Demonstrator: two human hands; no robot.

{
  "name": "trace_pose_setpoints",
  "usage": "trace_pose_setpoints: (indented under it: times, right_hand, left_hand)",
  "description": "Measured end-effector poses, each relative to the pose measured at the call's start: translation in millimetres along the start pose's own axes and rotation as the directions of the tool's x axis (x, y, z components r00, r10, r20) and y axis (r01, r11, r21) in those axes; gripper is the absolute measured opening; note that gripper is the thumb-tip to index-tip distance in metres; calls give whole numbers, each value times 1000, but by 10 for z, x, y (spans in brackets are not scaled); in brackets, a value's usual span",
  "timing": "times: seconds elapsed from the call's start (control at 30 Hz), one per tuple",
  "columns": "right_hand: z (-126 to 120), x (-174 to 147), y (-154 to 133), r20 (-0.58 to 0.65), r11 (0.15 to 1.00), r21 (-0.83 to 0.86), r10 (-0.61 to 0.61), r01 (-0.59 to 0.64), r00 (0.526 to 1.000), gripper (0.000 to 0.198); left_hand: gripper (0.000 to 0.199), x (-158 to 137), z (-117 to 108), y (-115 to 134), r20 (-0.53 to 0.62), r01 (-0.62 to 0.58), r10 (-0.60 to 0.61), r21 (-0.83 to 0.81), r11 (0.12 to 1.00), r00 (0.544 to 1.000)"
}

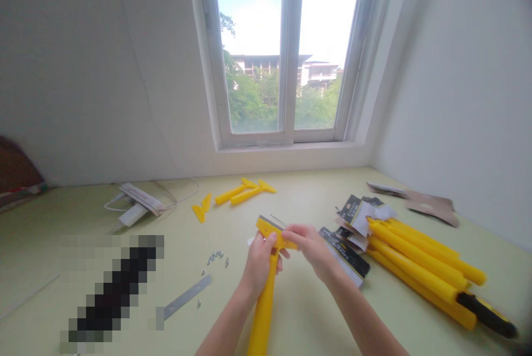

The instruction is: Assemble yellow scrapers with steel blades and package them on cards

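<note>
A yellow scraper [266, 295] with a long handle stands slanted in front of me, its wide head uppermost. My left hand [258, 259] is wrapped round it just below the head, thumb on the front. With closed fingers, my right hand [305, 245] grips the right end of the head. A thin metal blade [279, 222] shows along the head's top edge, partly hidden by the right fingers. Left of the hands lie several small screws [215, 257] and a loose flat metal blade [188, 296].
Two yellow scrapers [245, 192] and small yellow pieces [201, 209] lie near the window. At right are stacked yellow handles [419, 256], printed cards [347, 256] and a black-handled tool [486, 314]. A power strip [139, 199] and a pixelated dark object [116, 292] are at left.
</note>
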State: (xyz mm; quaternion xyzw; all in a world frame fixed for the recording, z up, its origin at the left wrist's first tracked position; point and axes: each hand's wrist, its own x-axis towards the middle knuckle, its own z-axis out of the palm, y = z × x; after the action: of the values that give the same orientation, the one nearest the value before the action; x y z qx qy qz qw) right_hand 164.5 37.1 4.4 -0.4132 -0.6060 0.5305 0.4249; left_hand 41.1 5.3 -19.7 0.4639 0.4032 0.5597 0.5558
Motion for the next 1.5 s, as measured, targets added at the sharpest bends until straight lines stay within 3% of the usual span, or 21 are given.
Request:
trace_pose_setpoints:
  times: [0.47,0.8,1.1,1.3,1.4,1.47,1.5]
  right_hand:
    - [16,3,-13,21,993,99,-71,69,997,27]
    - [-27,34,67,-91,998,37,-47,50,995,26]
    - [17,45,125,50,997,76,-22,18,999,30]
    - [-19,41,137,92,986,146,62,-75,994,39]
    - [-2,35,94,-35,999,-46,20,-21,999,44]
    - [83,17,6,-139,944,-305,-174,125,975,34]
    - [152,6,-52,-139,875,-436,-296,210,945,28]
  left_hand:
    - [21,-41,16,75,28,-99,100,-33,995,995]
    - [22,-13,17,58,64,16,-18,28,999,998]
    - [21,-30,54,101,10,50,-51,59,997,999]
    - [25,-24,16,50,80,69,-73,59,996,994]
    - [24,-3,-10,-17,55,83,-85,52,995,995]
    - [21,26,-8,-70,8,107,-108,45,993,994]
    - [19,49,4,-94,-13,121,-120,44,992,993]
